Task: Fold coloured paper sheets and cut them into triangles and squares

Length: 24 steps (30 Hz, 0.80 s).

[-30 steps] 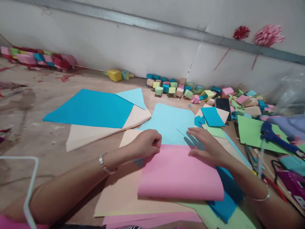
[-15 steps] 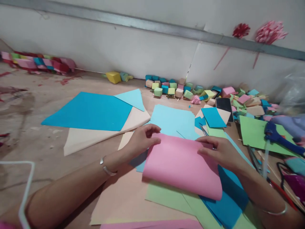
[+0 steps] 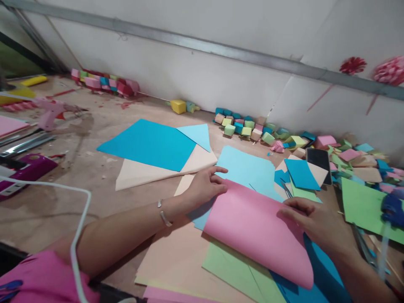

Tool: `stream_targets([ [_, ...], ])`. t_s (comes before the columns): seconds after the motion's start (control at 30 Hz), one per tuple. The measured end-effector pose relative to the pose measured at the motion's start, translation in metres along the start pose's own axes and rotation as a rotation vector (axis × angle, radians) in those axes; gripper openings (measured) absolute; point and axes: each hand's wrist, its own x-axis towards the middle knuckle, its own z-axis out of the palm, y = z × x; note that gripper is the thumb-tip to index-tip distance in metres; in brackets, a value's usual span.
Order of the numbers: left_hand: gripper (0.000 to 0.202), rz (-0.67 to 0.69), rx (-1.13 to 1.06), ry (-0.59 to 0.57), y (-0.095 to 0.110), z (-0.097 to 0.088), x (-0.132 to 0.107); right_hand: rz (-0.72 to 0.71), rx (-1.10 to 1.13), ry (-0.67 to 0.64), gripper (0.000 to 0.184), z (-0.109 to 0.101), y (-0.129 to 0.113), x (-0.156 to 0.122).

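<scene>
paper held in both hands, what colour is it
The paper is plain pink, seen best in the head view.

a pink glue gun (image 3: 49,114) lies at left, a black phone (image 3: 319,157) at right, paper cubes (image 3: 246,131) along the wall (image 3: 195,80).

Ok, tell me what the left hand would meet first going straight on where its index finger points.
Past the pink paper it holds, the left hand would probably meet the light blue paper first, though it might skim above; depth is unclear.
</scene>
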Motion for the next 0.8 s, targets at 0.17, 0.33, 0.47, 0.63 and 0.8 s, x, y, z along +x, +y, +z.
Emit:
stream_targets([
  [0.17, 0.050, -0.006, -0.028, -0.038, -0.003, -0.001, 0.001, -0.018, 0.003, -0.016, 0.030, 0.002, 0.004, 0.000],
  [0.33, 0.041, -0.006, -0.046, -0.013, -0.001, -0.001, 0.000, 0.000, 0.003, -0.040, 0.029, 0.004, 0.009, -0.001],
  [0.47, 0.041, -0.011, -0.038, -0.013, -0.002, 0.000, 0.000, 0.025, 0.008, -0.049, 0.029, 0.006, 0.012, 0.000],
  [0.63, 0.042, 0.000, -0.017, -0.014, -0.002, 0.000, 0.000, 0.013, -0.003, -0.027, 0.030, 0.007, 0.012, 0.001],
  [0.8, 0.038, 0.006, -0.009, -0.022, -0.003, -0.001, 0.000, 0.020, 0.000, -0.032, 0.030, 0.008, 0.012, -0.001],
])
